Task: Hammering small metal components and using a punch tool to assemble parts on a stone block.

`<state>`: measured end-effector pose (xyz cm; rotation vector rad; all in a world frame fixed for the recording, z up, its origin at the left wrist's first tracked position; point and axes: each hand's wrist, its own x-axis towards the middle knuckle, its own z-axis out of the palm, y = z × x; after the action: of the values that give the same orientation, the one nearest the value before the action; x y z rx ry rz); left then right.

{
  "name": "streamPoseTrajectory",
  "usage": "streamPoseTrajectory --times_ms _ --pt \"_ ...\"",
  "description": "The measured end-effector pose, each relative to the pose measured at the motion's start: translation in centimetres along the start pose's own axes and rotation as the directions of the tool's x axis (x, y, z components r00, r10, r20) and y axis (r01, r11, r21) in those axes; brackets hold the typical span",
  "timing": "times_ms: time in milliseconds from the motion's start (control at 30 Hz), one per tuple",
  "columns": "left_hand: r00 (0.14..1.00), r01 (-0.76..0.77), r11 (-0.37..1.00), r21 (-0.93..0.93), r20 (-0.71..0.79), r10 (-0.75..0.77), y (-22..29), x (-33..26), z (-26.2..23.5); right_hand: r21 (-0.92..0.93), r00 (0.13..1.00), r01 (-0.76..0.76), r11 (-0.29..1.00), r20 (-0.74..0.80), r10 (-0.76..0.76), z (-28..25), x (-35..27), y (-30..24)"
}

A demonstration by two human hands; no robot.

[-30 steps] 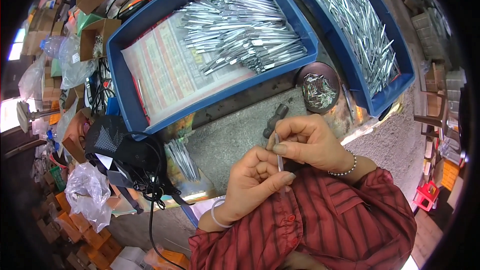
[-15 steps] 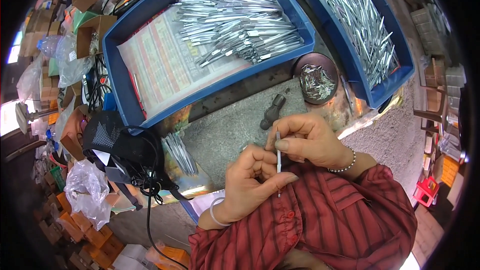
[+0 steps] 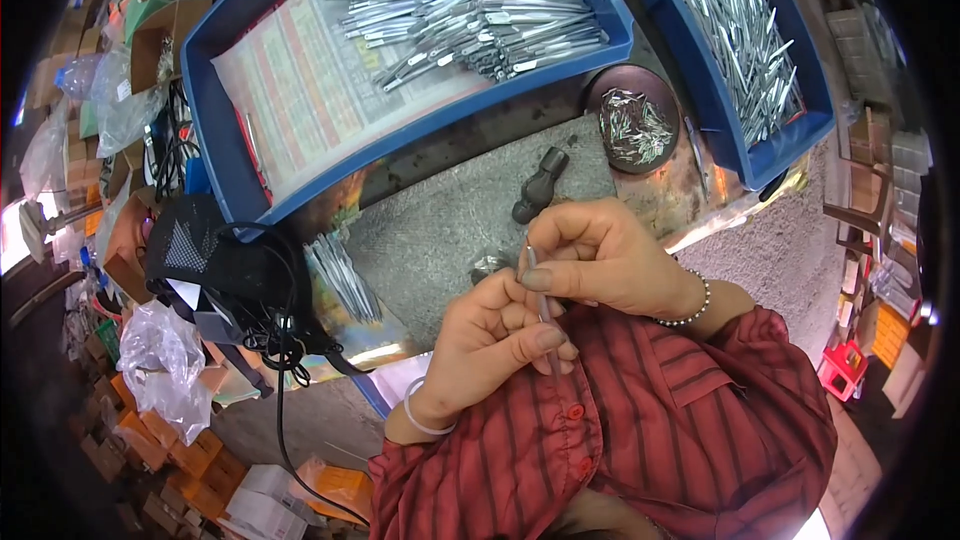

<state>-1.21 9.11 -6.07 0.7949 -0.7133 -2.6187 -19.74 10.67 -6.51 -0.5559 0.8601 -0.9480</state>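
Note:
A slim silver metal strip [image 3: 543, 308] is pinched between both my hands, close to my chest. My left hand [image 3: 490, 335] grips its lower part with thumb and curled fingers. Its upper end sits between the thumb and forefinger of my right hand [image 3: 615, 260]. Just beyond my hands lies a dark hammer-like metal tool [image 3: 540, 185] on a grey slab [image 3: 420, 230]. A small round shiny thing [image 3: 489, 265] on the slab is partly hidden by my left fingers. Tiny metal pins [image 3: 632, 128] fill part of a round dark dish [image 3: 640, 78] farther right.
A blue tray [image 3: 400, 138] with many metal strips [image 3: 480, 10] stands at the back. Another blue tray [image 3: 745, 165] of strips is at right. Left of the slab lie more strips [image 3: 343, 278], beside a black mesh bag [image 3: 225, 255] with a cable.
The strip has tilted, its upper end moving left, and my hands have closed together around it. The view has shifted slightly; the round shiny thing shows more.

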Motion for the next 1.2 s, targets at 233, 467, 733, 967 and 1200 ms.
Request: streamPoseTrajectory --times_ms 233,467,733,967,1200 --pt "0.999 -0.029 0.999 -0.017 -0.014 0.028 -0.5 -0.7 -0.2 -0.011 0.995 -0.101 0.995 0.026 0.101 0.5 0.2 -0.2" --pt "0.997 -0.057 0.997 0.057 -0.057 0.060 -0.9 -1.3 -0.5 -0.073 0.993 -0.112 0.991 0.018 0.113 1.2 0.3 -0.2" --pt "0.995 -0.076 0.993 0.094 -0.061 0.082 -1.0 -1.9 -0.7 -0.140 0.995 -0.098 0.985 0.005 0.100 2.0 0.3 0.1" --pt "0.996 -0.079 0.997 0.025 -0.039 0.079 -1.2 -2.8 -1.3 -0.111 0.992 -0.122 0.986 -0.028 0.120 3.7 0.4 0.0" --pt "0.906 -0.392 0.902 -0.180 -0.245 0.345 -1.6 -4.2 -1.7 -0.026 0.988 0.030 0.999 -0.153 -0.034 4.9 0.4 0.7"
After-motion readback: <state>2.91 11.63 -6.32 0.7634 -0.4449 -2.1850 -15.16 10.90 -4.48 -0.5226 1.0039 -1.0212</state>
